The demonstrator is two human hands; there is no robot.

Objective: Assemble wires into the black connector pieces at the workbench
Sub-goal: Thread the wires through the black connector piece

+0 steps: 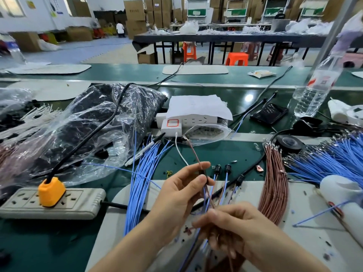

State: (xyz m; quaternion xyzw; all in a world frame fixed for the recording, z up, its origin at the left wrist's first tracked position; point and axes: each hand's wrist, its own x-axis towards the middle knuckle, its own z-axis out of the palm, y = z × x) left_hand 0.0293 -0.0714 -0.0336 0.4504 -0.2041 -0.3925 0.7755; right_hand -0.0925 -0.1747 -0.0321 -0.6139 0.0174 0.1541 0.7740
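While the left hand [182, 191] is raised over the near edge of the green bench [225, 152], its thumb and forefinger pinch a black connector piece [203, 173] at their tips, so the piece sits just above and to the right of the palm; a brown wire [193, 152] runs up out of the piece towards the white socket block [172, 126] and down from it to the right hand [235, 228]; that hand lies lower and nearer, over the white mat [306, 205], its fingers curled round a loose bunch of brown and blue wires [223, 191]; just beyond the left fingertips three more black connectors [217, 169] lie on the bench, their wires trailing back towards the hands; a bundle of blue wires [141, 183] lies left of the left hand, a bundle of brown wires [273, 189] to the right, and a larger heap of blue wires [334, 160] further right.
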